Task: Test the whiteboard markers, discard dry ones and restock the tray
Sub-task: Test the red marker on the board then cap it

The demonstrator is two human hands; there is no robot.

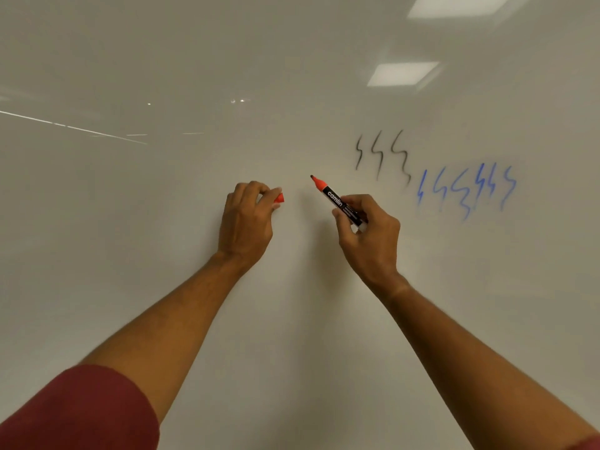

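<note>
Right hand [368, 228]: raised before the whiteboard [162, 206], gripped the uncapped red marker [337, 199], tip aimed up-left, just off the board.
Left hand [246, 219]: raised alongside, fingers pinched the red cap [279, 198].
Board marks: black squiggles [383, 155], blue squiggles [467, 190] to the right.

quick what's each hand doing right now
Left hand: fingers curled around the red cap.
Right hand: grips the uncapped red marker, tip pointing up at the whiteboard.
</note>
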